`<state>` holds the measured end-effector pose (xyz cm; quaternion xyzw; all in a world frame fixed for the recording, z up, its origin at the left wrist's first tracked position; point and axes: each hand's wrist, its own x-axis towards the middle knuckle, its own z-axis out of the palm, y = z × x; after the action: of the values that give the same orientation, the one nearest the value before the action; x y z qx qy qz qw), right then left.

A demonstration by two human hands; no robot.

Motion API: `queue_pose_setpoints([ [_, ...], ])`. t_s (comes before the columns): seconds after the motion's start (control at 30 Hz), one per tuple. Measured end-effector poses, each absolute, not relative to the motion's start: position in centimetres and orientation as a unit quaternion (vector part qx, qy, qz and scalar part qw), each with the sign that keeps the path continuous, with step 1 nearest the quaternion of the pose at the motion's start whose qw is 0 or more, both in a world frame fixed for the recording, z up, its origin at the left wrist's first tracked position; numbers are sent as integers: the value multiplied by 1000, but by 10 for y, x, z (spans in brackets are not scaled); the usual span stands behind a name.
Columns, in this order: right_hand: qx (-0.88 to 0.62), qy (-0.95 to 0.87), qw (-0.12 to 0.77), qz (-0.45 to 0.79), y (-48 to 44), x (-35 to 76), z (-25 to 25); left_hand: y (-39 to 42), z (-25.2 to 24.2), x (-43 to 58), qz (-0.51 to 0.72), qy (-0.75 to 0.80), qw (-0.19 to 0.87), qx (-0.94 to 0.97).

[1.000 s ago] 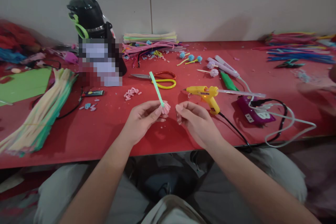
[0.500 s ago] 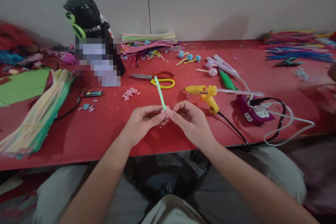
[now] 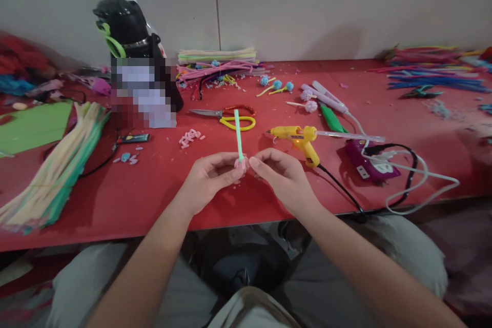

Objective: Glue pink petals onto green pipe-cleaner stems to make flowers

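Note:
My left hand pinches a small pink pipe-cleaner flower between thumb and fingers, above the red table. From it a light green stem points up and away, almost upright. My right hand is just right of the flower, thumb and forefinger pressed together; whether anything tiny sits between them is hidden. Small pink pieces lie in a pile beyond my left hand. Scissors with red and yellow handles rest beyond the stem, and a yellow glue gun lies to the right.
A black bottle stands at the back left, near a bundle of cream and green pipe cleaners. At right are a purple power strip with looped cables and blue pipe cleaners. Finished blue flowers lie behind the glue gun.
The green stem has swung from leaning left to nearly upright. My right fingertips have drawn slightly right, off the pink flower, while my left hand keeps its grip.

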<state>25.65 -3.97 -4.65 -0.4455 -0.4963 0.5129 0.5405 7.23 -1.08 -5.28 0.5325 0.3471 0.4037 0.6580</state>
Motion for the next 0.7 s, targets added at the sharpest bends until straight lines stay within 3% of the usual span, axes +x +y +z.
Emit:
queue_pose_setpoints([
  [0.33,-453,-467,528,547,-39,254,-48,-11,-55,72,409,345,671,514],
  [0.7,-458,-505,534,500,-40,256,-45,-11,-50,71,409,326,707,476],
])
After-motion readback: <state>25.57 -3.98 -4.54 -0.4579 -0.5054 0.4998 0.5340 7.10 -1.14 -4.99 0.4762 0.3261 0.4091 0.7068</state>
